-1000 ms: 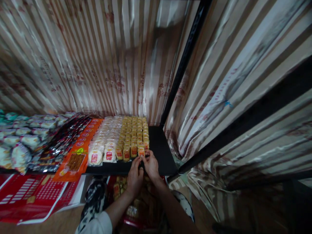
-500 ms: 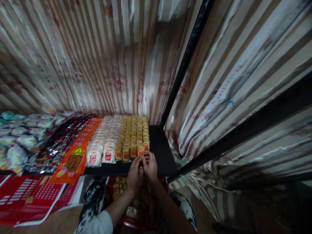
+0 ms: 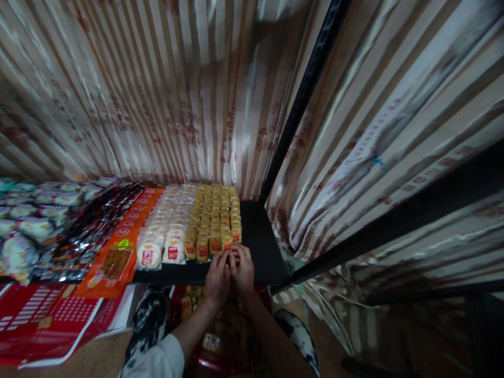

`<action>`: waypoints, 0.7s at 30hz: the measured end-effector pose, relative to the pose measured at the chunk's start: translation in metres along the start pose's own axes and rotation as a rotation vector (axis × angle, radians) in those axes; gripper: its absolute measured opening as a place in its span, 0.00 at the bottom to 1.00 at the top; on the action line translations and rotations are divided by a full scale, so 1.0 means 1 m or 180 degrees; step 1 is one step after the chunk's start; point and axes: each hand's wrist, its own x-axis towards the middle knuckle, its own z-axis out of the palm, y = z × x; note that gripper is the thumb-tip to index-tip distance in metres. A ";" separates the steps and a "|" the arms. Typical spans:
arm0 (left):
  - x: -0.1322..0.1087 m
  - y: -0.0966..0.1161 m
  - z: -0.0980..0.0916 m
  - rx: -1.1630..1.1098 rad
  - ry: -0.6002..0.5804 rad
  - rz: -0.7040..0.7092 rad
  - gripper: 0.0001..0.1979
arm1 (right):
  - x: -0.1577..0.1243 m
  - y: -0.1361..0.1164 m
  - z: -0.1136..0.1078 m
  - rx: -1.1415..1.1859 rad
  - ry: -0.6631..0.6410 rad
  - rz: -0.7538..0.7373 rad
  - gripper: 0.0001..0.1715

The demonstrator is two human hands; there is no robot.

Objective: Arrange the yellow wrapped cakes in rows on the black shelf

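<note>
Small yellow snack packets [image 3: 214, 215] with red labels stand in tight rows on a black shelf [image 3: 262, 247]. At the front of these rows my left hand [image 3: 218, 278] and my right hand [image 3: 241, 269] meet, fingertips almost touching. Both have their fingers bent and pressed together around the same spot, just before a front packet [image 3: 226, 240]. Whatever lies between the fingertips is hidden. Under my forearms sits a red basket [image 3: 205, 362] with more yellow packets in it, dim and partly covered.
Left of the yellow rows are clear-wrapped white round crackers [image 3: 173, 249], an orange snack bag [image 3: 114, 262], dark shiny packets [image 3: 74, 257] and pale packets [image 3: 27, 228]. A red-and-white perforated basket [image 3: 51, 320] stands below. Black posts [image 3: 303, 121] and striped sheeting [image 3: 189, 94] enclose the shelf.
My hands stay at the front of the yellow rows, with the fingers drawn slightly closer together. The view has shifted slightly; the rows look unchanged.
</note>
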 end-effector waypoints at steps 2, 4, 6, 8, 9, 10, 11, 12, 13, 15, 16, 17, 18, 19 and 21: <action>0.002 0.001 0.000 0.0053 0.0016 -0.0113 0.24 | 0.000 0.003 0.001 -0.0090 -0.0032 -0.0120 0.17; 0.004 0.003 0.000 0.0127 0.0038 -0.0246 0.24 | 0.001 0.003 0.001 -0.0127 -0.0094 -0.0223 0.18; 0.005 0.004 0.001 0.0214 0.0047 -0.0347 0.24 | 0.001 0.003 0.001 -0.0141 -0.0144 -0.0270 0.20; 0.005 0.003 0.002 0.0298 0.0044 -0.0400 0.23 | 0.002 0.001 0.001 -0.0143 -0.0175 -0.0237 0.20; 0.004 0.003 0.003 0.0335 0.0051 -0.0408 0.23 | 0.002 -0.001 0.000 -0.0141 -0.0186 -0.0208 0.21; 0.003 0.002 0.004 0.0362 0.0069 -0.0402 0.23 | 0.003 -0.002 0.000 -0.0133 -0.0197 -0.0180 0.21; 0.003 0.001 0.005 0.0381 0.0088 -0.0390 0.23 | 0.003 -0.002 -0.001 -0.0120 -0.0210 -0.0165 0.21; 0.002 -0.001 0.006 0.0392 0.0099 -0.0378 0.23 | 0.003 -0.003 -0.001 -0.0103 -0.0217 -0.0162 0.22; 0.002 -0.002 0.006 0.0398 0.0105 -0.0367 0.23 | 0.003 -0.003 -0.001 -0.0084 -0.0229 -0.0168 0.22; 0.001 -0.003 0.008 0.0414 0.0123 -0.0347 0.23 | 0.003 -0.002 -0.001 -0.0053 -0.0255 -0.0184 0.22; 0.001 -0.003 0.009 0.0432 0.0137 -0.0333 0.23 | 0.003 -0.001 -0.001 -0.0048 -0.0271 -0.0186 0.23; 0.002 -0.003 0.010 0.0459 0.0153 -0.0318 0.23 | 0.003 -0.001 -0.001 -0.0050 -0.0285 -0.0183 0.23; 0.002 -0.003 0.010 0.0490 0.0170 -0.0309 0.23 | 0.003 0.000 0.000 -0.0055 -0.0298 -0.0178 0.23; 0.002 -0.002 0.011 0.0522 0.0188 -0.0312 0.22 | 0.003 0.001 0.000 -0.0060 -0.0310 -0.0176 0.23; 0.003 -0.001 0.012 0.0566 0.0210 -0.0335 0.22 | 0.003 0.003 0.001 -0.0060 -0.0325 -0.0177 0.24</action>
